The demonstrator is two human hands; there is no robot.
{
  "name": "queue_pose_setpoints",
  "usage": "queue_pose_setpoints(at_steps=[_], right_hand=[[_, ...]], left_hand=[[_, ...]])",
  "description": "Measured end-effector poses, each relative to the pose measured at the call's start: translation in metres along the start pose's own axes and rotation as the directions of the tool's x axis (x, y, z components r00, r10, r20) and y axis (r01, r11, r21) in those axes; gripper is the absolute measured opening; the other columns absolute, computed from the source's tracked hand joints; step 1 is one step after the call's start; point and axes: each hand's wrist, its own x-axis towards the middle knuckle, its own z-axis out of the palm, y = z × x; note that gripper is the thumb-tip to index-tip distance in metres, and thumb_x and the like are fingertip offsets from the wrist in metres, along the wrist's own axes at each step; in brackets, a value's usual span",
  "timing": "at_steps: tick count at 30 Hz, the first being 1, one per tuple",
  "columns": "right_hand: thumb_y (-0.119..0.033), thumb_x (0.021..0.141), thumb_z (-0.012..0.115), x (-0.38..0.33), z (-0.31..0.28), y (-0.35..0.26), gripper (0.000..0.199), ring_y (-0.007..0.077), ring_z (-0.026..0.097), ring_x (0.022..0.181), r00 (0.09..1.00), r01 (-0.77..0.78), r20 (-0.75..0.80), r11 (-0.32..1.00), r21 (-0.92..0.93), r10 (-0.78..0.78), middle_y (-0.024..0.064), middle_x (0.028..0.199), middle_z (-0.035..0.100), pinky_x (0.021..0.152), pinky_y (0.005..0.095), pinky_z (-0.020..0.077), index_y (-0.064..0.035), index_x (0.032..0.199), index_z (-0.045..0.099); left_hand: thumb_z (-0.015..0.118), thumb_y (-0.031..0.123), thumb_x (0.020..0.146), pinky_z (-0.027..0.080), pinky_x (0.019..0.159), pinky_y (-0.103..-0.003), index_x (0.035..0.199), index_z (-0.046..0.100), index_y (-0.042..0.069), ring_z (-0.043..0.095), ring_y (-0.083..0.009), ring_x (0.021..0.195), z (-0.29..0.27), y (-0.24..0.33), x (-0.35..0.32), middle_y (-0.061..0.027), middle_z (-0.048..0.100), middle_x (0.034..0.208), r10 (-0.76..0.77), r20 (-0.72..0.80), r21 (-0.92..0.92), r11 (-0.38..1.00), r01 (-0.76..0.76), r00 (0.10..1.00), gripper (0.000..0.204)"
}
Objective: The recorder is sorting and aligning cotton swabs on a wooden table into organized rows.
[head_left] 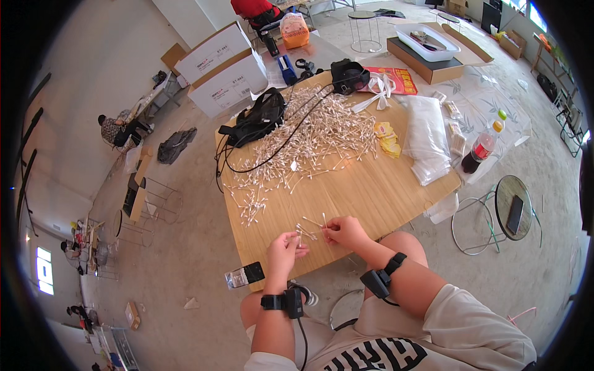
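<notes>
Hundreds of white cotton swabs lie scattered across the far and middle part of a light wooden desk in the head view, thinning into a loose trail toward the near left edge. Both hands work close together just above the near edge: the left hand is pinched shut on a small bunch of swabs, while the right hand is closed on a single swab standing up from its fingertips; a few more loose swabs lie on the desk just between and beyond them. Each wrist wears a black strap with a small device. A black cable loops through the pile from a black bag at the far left corner. Clear plastic bags are stacked on the right side, with small yellow packets just beside them. A dark phone-like object lies at the near left corner. Off the desk to the right stands a red-labelled soda bottle, and beyond it a round glass stool.
</notes>
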Motion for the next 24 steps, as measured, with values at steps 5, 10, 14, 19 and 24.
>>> queue_pose_setpoints(at_steps=[5, 10, 14, 19, 24], right_hand=[[-0.01, 0.091, 0.071, 0.0, 0.001, 0.001, 0.017, 0.0101, 0.069, 0.066, 1.0, -0.008, 0.01, 1.0, 0.01, 0.008, 0.0066, 0.075, 0.074, 0.06, 0.0247, 0.055, 0.0038, 0.1, 0.074], [-0.009, 0.09, 0.07, -0.002, -0.001, 0.0, 0.015, 0.0095, 0.068, 0.064, 1.0, -0.012, 0.012, 1.0, 0.024, 0.012, 0.0054, 0.073, 0.073, 0.059, 0.0253, 0.0544, 0.0024, 0.099, 0.074], [-0.011, 0.09, 0.07, -0.003, -0.003, -0.002, 0.016, 0.01, 0.067, 0.062, 0.999, 0.032, 0.019, 0.996, -0.079, -0.03, 0.0043, 0.07, 0.072, 0.058, 0.0266, 0.0536, 0.0013, 0.099, 0.075], [-0.014, 0.09, 0.071, -0.003, -0.007, -0.001, 0.018, 0.0115, 0.067, 0.059, 0.993, 0.104, 0.074, 0.973, -0.204, -0.09, 0.0045, 0.069, 0.072, 0.057, 0.028, 0.0536, 0.0005, 0.1, 0.075], [-0.014, 0.093, 0.07, -0.005, 0.0, 0.0, 0.02, 0.0104, 0.068, 0.062, 0.987, 0.095, 0.139, 0.992, -0.088, -0.082, 0.0056, 0.072, 0.072, 0.06, 0.0265, 0.0548, 0.0017, 0.105, 0.075]], left_hand=[[0.052, 0.012, 0.107, 0.061, 0.071, -0.029, 0.134, 0.054, -0.003, 0.075, -0.0255, 0.089, 0.001, 0.004, -0.004, -0.0185, 0.072, 0.1, 0.005, -0.034, -0.01, 1.0, -0.006, 0.999, 0.031], [0.052, 0.012, 0.106, 0.06, 0.074, -0.027, 0.132, 0.055, -0.002, 0.074, -0.0212, 0.094, -0.002, 0.007, -0.016, -0.0149, 0.072, 0.104, 0.073, -0.031, -0.08, 0.994, -0.075, 0.997, 0.029], [0.057, 0.008, 0.103, 0.057, 0.069, -0.024, 0.125, 0.058, 0.0, 0.073, -0.0178, 0.09, -0.015, -0.006, -0.027, -0.0124, 0.072, 0.104, 0.02, -0.093, -0.063, 0.998, -0.026, 0.995, 0.023], [0.064, 0.004, 0.097, 0.049, 0.058, -0.019, 0.116, 0.06, 0.002, 0.069, -0.0117, 0.076, -0.014, -0.02, -0.031, -0.0043, 0.066, 0.086, -0.012, -0.213, -0.2, 0.979, -0.032, 0.977, 0.019], [0.066, 0.005, 0.093, 0.053, 0.054, -0.026, 0.108, 0.062, 0.004, 0.07, -0.0127, 0.071, -0.021, -0.038, -0.017, -0.004, 0.065, 0.077, 0.156, -0.298, 0.216, 0.972, -0.092, 0.942, 0.016]])
